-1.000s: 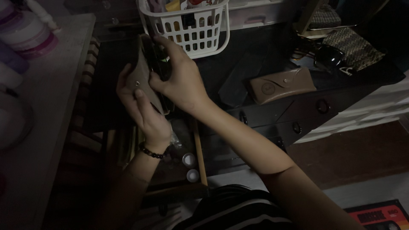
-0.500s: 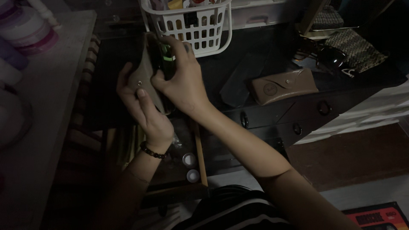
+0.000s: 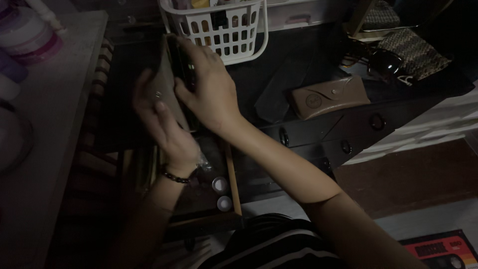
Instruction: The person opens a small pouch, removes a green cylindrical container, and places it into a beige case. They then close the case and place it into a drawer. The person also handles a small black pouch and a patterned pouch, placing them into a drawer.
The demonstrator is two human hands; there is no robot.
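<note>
My left hand [image 3: 162,122] holds a tan soft glasses case [image 3: 167,87] upright, thumb near its snap button. My right hand [image 3: 206,92] grips dark sunglasses [image 3: 180,69] that sit partly inside the case's open side. Both hands are in front of a white plastic basket [image 3: 224,30]. A beaded bracelet [image 3: 174,176] is on my left wrist. How deep the sunglasses sit in the case is hidden by my fingers.
A second brown glasses case [image 3: 328,97] lies on the dark dresser top [image 3: 298,65], with another pair of sunglasses [image 3: 386,62] and a woven pouch [image 3: 413,52] further right. An open drawer [image 3: 219,189] with small white caps is below. A pale shelf [image 3: 55,99] with jars is left.
My hands and the case shifted slightly up and left. The right hand has slid down over the sunglasses, pressing them further into the case.
</note>
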